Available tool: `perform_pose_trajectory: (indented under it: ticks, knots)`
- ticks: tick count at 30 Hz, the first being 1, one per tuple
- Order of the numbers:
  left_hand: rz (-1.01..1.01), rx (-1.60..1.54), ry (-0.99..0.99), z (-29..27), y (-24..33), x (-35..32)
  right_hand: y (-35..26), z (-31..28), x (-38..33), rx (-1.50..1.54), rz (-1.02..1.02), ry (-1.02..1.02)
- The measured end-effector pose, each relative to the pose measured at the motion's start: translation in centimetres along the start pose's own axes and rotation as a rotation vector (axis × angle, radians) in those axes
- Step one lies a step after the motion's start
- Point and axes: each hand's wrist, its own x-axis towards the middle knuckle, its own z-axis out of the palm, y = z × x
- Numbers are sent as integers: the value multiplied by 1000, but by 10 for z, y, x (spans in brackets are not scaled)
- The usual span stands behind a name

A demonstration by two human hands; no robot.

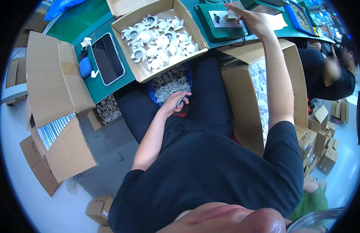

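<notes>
My right hand (254, 21) reaches up to a green bench machine (218, 33) and pinches a small white fan wheel (234, 12) over its pale metal plate (226, 24). A dark peg stands on that plate, left of my fingers. Low over my lap, my left hand (174, 104) is closed round a small shiny part, mostly hidden by the fingers. Just beyond it, a blue tub (152, 93) between my legs holds many small whitish-grey pieces. On the bench edge, a shallow cardboard box (199, 35) contains many white fan wheels (160, 42), some showing dark round hubs.
A phone (108, 58), a blue case (85, 67) and a white earbud lie on the green bench at left. Open cartons flank me: one left (57, 73), one right (242, 105) with a printed plastic lining. A blue tray (298, 19) sits far right, near another person's arm.
</notes>
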Motion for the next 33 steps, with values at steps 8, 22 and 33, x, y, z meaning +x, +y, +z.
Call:
perform_pose_trajectory:
  ticks: [8,22,33]
  knots:
    - [-22,-30,19,-3,-3,-8,54,-4,14,-33,-82,-120]
    - [-24,29,13,1,-5,-4,198,-17,113,-370,-424,375]
    - [-11,-28,29,1,-14,-1,57,32,-35,248,-384,363]
